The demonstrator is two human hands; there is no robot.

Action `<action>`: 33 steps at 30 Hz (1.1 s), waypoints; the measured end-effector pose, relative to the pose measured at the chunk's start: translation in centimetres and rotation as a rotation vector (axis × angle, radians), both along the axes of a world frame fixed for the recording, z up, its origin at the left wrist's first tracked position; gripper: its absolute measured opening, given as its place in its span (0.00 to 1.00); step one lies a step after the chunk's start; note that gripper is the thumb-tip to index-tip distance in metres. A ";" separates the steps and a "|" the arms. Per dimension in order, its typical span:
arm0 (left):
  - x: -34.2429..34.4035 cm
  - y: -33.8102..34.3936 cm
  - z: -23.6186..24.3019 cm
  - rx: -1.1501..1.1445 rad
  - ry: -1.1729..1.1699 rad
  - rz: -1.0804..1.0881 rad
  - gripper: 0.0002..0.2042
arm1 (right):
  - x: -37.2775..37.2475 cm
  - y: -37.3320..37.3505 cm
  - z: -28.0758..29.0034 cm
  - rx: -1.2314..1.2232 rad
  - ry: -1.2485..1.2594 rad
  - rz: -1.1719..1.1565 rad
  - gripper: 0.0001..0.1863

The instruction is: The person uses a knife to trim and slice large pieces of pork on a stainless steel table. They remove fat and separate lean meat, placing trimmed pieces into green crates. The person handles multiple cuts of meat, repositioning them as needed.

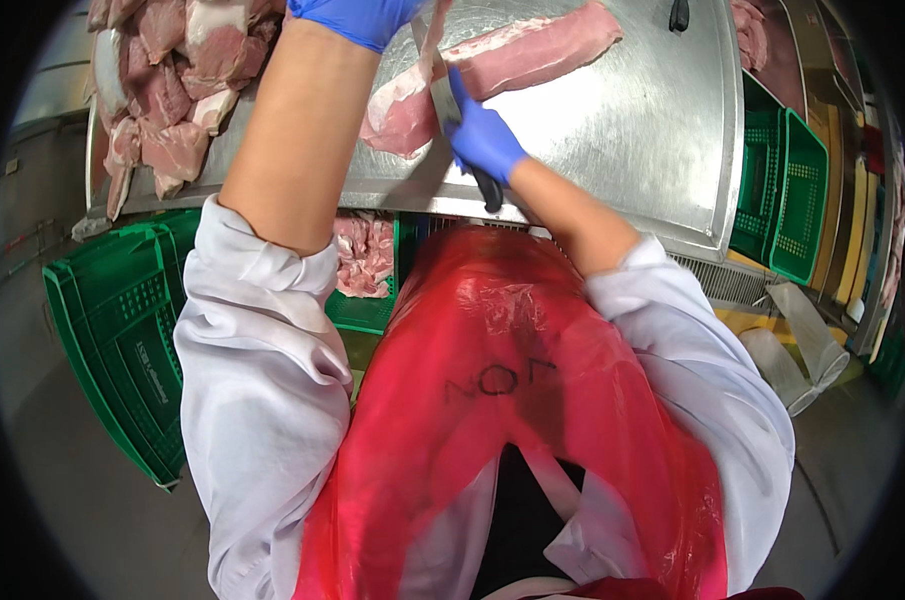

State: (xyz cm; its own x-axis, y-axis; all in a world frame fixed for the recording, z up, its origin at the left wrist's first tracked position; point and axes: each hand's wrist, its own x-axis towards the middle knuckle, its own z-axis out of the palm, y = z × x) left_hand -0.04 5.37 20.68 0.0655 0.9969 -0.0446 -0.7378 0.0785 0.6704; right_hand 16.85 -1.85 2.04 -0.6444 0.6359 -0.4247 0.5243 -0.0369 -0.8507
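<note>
A long pink pork loin [532, 55] with a pale fatty side lies across the steel table. My right hand [487, 140], in a blue glove, is closed around the black handle of a knife [444, 100]. The blade stands against the loin near its closer end. From there a thin strip of meat [433, 32] rises along the blade to the upper edge of the picture. Beside that strip is my left hand [362, 18], also gloved in blue. Its fingers are cut off by the picture's edge, so their grip on the strip cannot be seen.
Several pieces of meat [177, 90] are heaped on the table's left. Green crates [122, 330] stand below left and at right [800, 195]. Another green crate below the table edge holds cut meat [364, 255]. A small black object [678, 15] lies at the far right of the steel table [642, 130].
</note>
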 end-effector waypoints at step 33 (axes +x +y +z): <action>-8.8 -14.4 11.5 0.210 -0.015 0.358 0.08 | -0.6 -5.4 -1.9 0.228 0.040 0.333 0.42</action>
